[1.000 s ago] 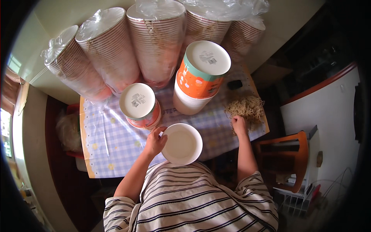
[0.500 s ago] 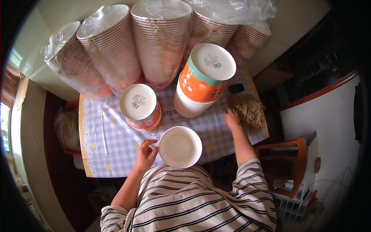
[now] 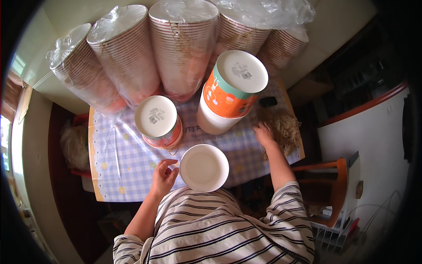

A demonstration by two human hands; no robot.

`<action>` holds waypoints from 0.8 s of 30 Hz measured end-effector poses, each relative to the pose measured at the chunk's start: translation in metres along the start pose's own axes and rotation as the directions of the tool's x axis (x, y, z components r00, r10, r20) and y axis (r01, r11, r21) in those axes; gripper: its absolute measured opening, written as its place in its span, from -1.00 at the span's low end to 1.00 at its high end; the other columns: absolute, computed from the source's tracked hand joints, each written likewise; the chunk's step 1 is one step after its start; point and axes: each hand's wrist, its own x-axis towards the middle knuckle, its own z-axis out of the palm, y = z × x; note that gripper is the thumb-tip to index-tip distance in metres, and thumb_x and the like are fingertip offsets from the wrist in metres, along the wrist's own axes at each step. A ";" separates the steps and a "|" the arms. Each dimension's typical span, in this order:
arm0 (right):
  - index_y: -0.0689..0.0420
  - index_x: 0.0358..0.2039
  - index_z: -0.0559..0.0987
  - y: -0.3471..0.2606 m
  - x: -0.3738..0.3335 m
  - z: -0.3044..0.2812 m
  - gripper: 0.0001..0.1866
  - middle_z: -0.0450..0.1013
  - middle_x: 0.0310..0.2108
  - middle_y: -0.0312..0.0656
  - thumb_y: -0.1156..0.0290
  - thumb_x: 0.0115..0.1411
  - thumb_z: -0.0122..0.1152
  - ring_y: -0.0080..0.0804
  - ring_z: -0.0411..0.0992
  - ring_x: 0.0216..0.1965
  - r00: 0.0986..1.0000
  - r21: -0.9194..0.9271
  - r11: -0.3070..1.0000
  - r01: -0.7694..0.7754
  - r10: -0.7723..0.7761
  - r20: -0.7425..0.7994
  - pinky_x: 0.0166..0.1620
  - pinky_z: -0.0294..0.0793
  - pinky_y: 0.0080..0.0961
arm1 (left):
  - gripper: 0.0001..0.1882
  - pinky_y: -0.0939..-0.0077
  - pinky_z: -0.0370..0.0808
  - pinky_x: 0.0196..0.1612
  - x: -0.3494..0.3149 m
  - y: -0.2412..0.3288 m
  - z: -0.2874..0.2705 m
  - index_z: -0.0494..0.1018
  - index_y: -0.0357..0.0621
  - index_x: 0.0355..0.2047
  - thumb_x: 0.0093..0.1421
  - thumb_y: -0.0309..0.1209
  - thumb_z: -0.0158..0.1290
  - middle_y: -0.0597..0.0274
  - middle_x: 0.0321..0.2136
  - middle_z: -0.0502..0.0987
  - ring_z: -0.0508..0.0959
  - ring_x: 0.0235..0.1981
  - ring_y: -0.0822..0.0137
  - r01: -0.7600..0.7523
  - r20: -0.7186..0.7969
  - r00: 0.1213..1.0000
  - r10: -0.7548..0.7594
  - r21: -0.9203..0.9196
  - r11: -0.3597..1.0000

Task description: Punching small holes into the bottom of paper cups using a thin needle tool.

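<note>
– if you look for what the left hand (image 3: pixel 165 174) is nearest to, which way does it lie?

– to the right: a round white paper bowl (image 3: pixel 204 168), mouth up, by the near edge of the blue-and-white checked tablecloth (image 3: pixel 136 167), close to the person's body; its rim is just beside the fingertips, and i cannot tell whether they touch

– how is that hand set?

– half open, fingers bent, nothing visible in it

– any long axis to mind?

– none at the bowl's rim, which is round; the side is what counts, and the left hand is clearly nearer, with the right hand (image 3: pixel 263 134) well apart, farther off and to the right

– what is the right one at, then?

– the left edge of a tangled beige heap of thin, string-like strands (image 3: pixel 285 130), which lies mostly to its right; the fingers are loosely curled there, and whether they have hold of a strand i cannot tell

– and between heap and bowl?

– beyond the bowl, left of the heap, an upside-down stack of orange, green and white paper tubs (image 3: pixel 228 99)
</note>
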 end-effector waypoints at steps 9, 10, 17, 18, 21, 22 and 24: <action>0.13 -0.39 0.59 0.012 0.027 -0.001 -0.86 0.50 -0.38 -0.03 0.39 0.03 0.14 0.03 0.43 -0.28 0.949 0.450 0.869 -0.206 0.290 -0.125 -0.20 0.42 -0.18 | -0.76 0.69 0.36 -0.51 -0.006 0.004 -0.007 0.47 -0.22 -0.21 0.06 -0.58 0.11 0.21 -0.24 0.45 0.35 -0.62 0.56 -0.014 -0.043 0.999 0.016 0.040 0.999; 0.13 -0.40 0.58 0.012 0.031 -0.020 -0.88 0.50 -0.44 -0.08 0.40 0.05 0.16 -0.07 0.46 -0.37 0.939 0.561 0.820 -0.115 0.274 -0.208 -0.28 0.42 -0.26 | -0.76 0.69 0.35 -0.51 -0.007 0.005 -0.007 0.47 -0.22 -0.21 0.06 -0.58 0.11 0.21 -0.24 0.45 0.35 -0.62 0.57 -0.008 -0.048 0.999 0.010 0.046 0.999; 0.23 -0.37 0.54 0.004 0.017 -0.151 -0.92 0.45 -0.46 -0.40 0.49 0.15 0.18 -0.70 0.34 -0.40 0.886 0.946 0.302 -0.117 0.463 -0.038 -0.25 0.33 -0.72 | -0.76 0.70 0.34 -0.53 -0.002 0.008 -0.007 0.47 -0.24 -0.21 0.06 -0.61 0.10 0.22 -0.25 0.44 0.34 -0.63 0.59 -0.037 -0.016 0.999 0.038 0.035 0.999; 0.22 -0.36 0.53 0.004 0.013 -0.161 -0.92 0.46 -0.44 -0.39 0.48 0.15 0.18 -0.70 0.35 -0.38 0.889 0.956 0.280 -0.085 0.454 -0.054 -0.23 0.32 -0.72 | -0.76 0.70 0.34 -0.53 -0.001 0.010 -0.006 0.47 -0.24 -0.21 0.06 -0.61 0.10 0.22 -0.25 0.44 0.34 -0.63 0.59 -0.044 -0.007 0.999 0.044 0.032 0.999; 0.21 -0.36 0.51 0.000 0.003 -0.205 -0.92 0.52 -0.35 -0.25 0.47 0.19 0.14 -0.61 0.42 -0.33 0.886 0.977 0.205 0.066 0.437 -0.152 -0.15 0.37 -0.65 | -0.76 0.70 0.33 -0.53 -0.001 0.010 -0.008 0.47 -0.24 -0.21 0.07 -0.61 0.10 0.22 -0.25 0.43 0.35 -0.63 0.59 -0.035 -0.008 0.999 0.035 0.018 0.999; 0.19 -0.35 0.50 -0.001 -0.001 -0.221 -0.92 0.53 -0.33 -0.19 0.46 0.21 0.12 -0.58 0.44 -0.31 0.874 0.975 0.203 0.090 0.454 -0.175 -0.14 0.38 -0.64 | -0.76 0.70 0.33 -0.53 -0.001 0.009 -0.008 0.47 -0.24 -0.21 0.07 -0.61 0.10 0.22 -0.25 0.43 0.35 -0.63 0.59 -0.034 -0.006 0.999 0.034 0.010 0.999; 0.19 -0.33 0.47 -0.004 -0.006 -0.253 -0.89 0.52 -0.35 -0.17 0.42 0.24 0.09 -0.52 0.46 -0.28 0.854 0.963 0.133 0.233 0.446 -0.268 -0.12 0.42 -0.59 | -0.76 0.71 0.33 -0.53 -0.002 0.009 -0.009 0.47 -0.25 -0.21 0.07 -0.61 0.10 0.22 -0.25 0.43 0.36 -0.63 0.59 -0.033 0.001 0.999 0.033 0.000 0.999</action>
